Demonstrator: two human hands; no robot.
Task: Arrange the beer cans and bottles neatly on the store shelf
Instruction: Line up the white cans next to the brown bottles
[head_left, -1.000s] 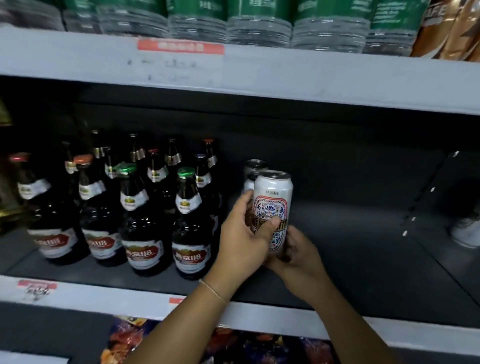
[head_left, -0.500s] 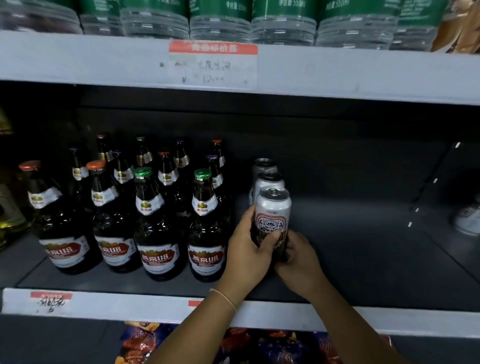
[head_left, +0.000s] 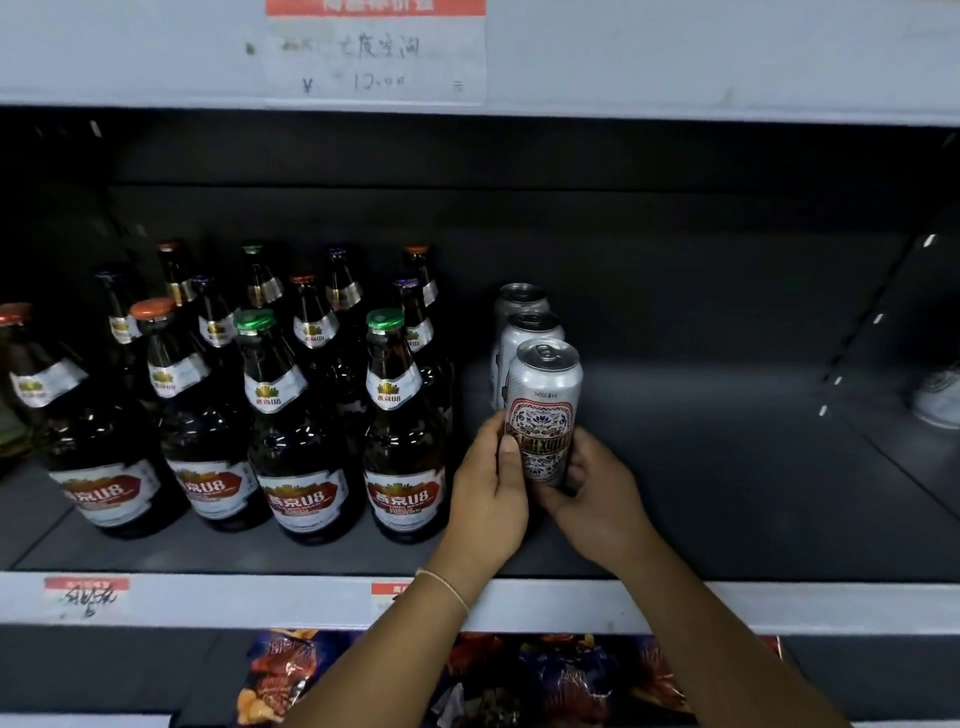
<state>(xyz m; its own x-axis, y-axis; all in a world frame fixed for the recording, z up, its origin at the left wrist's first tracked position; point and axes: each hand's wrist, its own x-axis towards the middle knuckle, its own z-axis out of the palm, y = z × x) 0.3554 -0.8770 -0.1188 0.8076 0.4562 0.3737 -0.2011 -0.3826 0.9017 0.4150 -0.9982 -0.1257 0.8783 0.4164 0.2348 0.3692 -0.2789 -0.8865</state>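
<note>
Head view, looking into a dark store shelf (head_left: 727, 519).

Front can (head_left: 543, 410): silver, red-and-blue patterned label, upright, centre of frame, at the front of a single file of three cans. Second can (head_left: 530, 332) directly behind it, third can (head_left: 517, 299) behind that; only their tops and upper sides show.

Left hand (head_left: 488, 499): fingers curled round the left side of the front can, thumb lying across the label. A thin bracelet (head_left: 447, 590) sits on that wrist.

Right hand (head_left: 597, 499): cupped round the lower right side of the same can, fingers wrapped behind it. Whether the can's base touches the shelf cannot be told; the hands hide it.

Beer bottles (head_left: 405, 441): dark glass, red-and-white labels, standing in rows in the left half of the frame, just left of the cans. Caps are green, orange and dark.

Price tag (head_left: 376, 49): handwritten, on the shelf edge at the top of the frame. Snack bags (head_left: 291, 675) lie on the level below, bottom centre.
</note>
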